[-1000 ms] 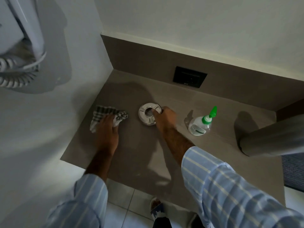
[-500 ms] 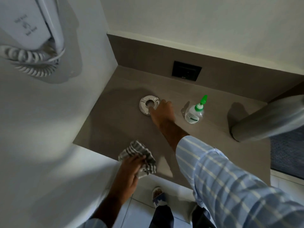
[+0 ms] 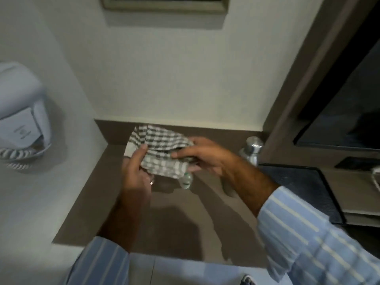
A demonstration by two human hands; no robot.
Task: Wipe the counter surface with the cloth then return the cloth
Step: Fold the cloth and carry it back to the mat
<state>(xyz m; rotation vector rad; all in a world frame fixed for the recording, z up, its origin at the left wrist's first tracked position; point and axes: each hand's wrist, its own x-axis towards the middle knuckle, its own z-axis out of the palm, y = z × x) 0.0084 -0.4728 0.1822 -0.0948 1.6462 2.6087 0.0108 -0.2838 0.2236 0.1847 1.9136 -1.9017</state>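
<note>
Both hands, left (image 3: 136, 171) and right (image 3: 202, 156), grip the checked cloth (image 3: 159, 150) above the counter (image 3: 174, 223); no writing legible.

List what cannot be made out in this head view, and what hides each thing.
1. Small bottle: its top is hidden behind the checked cloth held by the left hand and right hand.
2. Counter: the part under hands and cloth is covered.
3. Wall hair dryer: cut off by the left edge; label too blurred to read.
4. Shiny metal object: too blurred to identify.
</note>
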